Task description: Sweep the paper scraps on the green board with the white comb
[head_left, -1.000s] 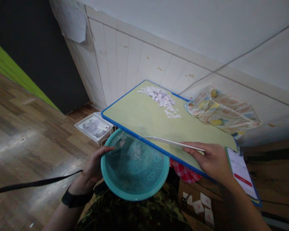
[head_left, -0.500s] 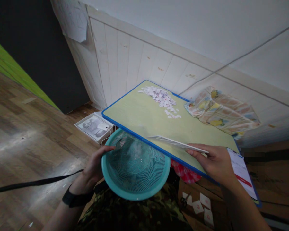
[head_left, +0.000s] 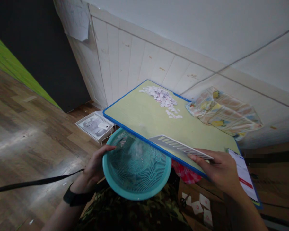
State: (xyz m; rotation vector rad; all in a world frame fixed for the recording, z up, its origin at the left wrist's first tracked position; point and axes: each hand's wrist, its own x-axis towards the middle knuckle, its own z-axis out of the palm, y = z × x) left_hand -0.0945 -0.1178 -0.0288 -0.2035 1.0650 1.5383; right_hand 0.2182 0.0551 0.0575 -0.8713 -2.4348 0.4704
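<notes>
My left hand [head_left: 96, 163] grips the left rim of a turquoise plastic colander [head_left: 137, 193], thumb over the edge. The colander is above my lap, its far rim tucked close to the table's front edge. Something whitish shows in its bottom, too blurred to name. Closed on one end of a flat, pale slotted plate [head_left: 175, 145] is my right hand [head_left: 221, 166]. That plate slants along the front edge of the table, its far end near the colander's rim. Farther back on the yellow-green tabletop [head_left: 130, 106] lies a heap of small white paper scraps [head_left: 162, 97].
A patterned cloth [head_left: 223, 112] lies at the table's back right, against the wall. A phone [head_left: 243, 175] with a lit screen rests at the right end. Below are scissors [head_left: 183, 201] and several paper squares [head_left: 197, 207]. An open white box [head_left: 93, 126] stands on the floor at left.
My right hand has turned the slotted plate so that more of its flat face shows. The colander and my left hand look nearly the same; the whole view has shifted slightly.
</notes>
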